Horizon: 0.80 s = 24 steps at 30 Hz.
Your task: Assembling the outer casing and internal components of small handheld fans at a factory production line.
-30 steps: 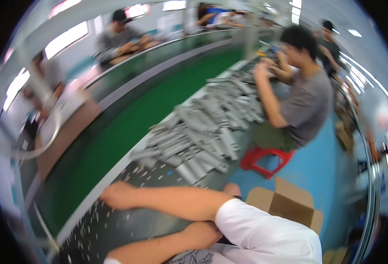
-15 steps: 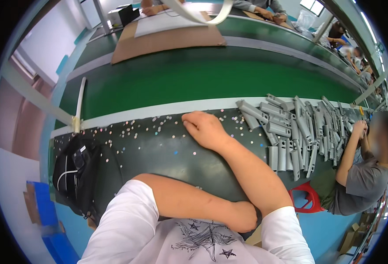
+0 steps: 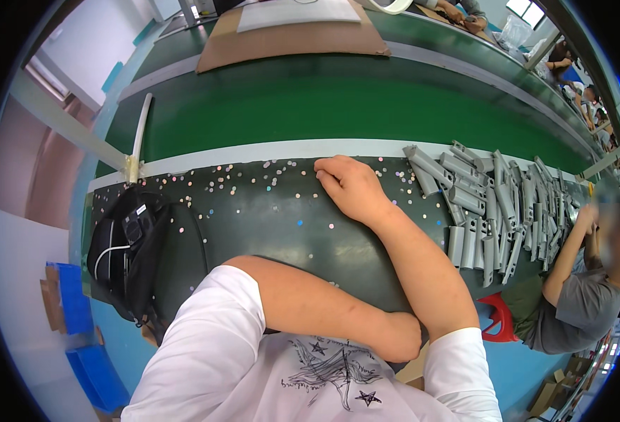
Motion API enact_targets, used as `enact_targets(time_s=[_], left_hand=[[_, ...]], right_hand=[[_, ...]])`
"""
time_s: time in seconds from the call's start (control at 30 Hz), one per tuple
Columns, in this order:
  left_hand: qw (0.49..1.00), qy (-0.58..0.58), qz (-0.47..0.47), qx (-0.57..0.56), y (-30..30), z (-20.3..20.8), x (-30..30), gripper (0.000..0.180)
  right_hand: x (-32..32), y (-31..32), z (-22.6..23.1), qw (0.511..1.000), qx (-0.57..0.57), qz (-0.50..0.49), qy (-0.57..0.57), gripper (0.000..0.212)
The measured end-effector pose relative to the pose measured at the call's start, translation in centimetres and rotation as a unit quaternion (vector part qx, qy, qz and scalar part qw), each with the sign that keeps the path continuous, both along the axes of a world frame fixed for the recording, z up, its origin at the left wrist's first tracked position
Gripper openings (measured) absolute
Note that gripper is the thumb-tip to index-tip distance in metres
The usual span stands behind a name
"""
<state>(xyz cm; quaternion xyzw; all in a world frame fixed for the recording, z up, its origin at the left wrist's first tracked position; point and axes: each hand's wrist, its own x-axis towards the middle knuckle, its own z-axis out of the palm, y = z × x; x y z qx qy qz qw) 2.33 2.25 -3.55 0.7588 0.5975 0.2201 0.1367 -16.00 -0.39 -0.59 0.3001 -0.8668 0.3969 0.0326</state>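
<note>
My right hand (image 3: 349,184) rests on the dark green worktable (image 3: 268,239), close to its far white edge strip. Its fingers are bent and drawn together, the thumb lies alongside, and I see nothing in them. Around it, small round pale and coloured dots (image 3: 299,222) are scattered over the tabletop. My left arm crosses in front of my body to the right. My left hand (image 3: 401,336) is tucked by my right elbow, its fingers hidden. Right of my right hand lies a pile of grey tubular housings (image 3: 468,200) with holes in them.
A black backpack (image 3: 123,250) with a white cable lies at the table's left. Beyond runs a green conveyor belt (image 3: 275,112), with a brown cardboard sheet (image 3: 218,56) across it. A co-worker (image 3: 584,295) sits at the right near a red stool (image 3: 498,318). Blue bins (image 3: 71,299) stand at the left.
The whole view has shifted, so the table and pile appear farther right and higher. Both my arms keep nearly the same pose, and nothing is picked up or let go.
</note>
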Motion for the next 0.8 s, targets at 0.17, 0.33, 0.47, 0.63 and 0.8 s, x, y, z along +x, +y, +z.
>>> enact_targets(time_s=[0.17,0.33,0.47,0.63,0.8], left_hand=[[1.000,0.006,0.002,-0.008,-0.11,0.07,0.01,0.013],[1.000,0.007,0.001,-0.010,-0.03,0.35,-0.03,0.012],[1.000,0.009,0.000,-0.012,0.16,-0.05,0.25,0.012],[1.000,0.005,0.003,-0.012,0.17,-0.22,0.22,0.013],[1.000,0.015,0.000,-0.002,0.16,-0.01,0.18,0.013]], right_hand=[[0.27,-0.32,0.08,0.999,-0.015,-0.034,0.017,0.019],[0.15,-0.04,-0.26,0.998,0.023,-0.036,0.043,0.021],[0.23,0.04,-0.06,0.998,0.049,-0.014,0.030,0.020],[0.07,-0.02,-0.27,0.998,0.053,-0.009,0.019,0.019],[0.16,-0.28,0.26,0.999,0.023,-0.027,0.031,0.016]])
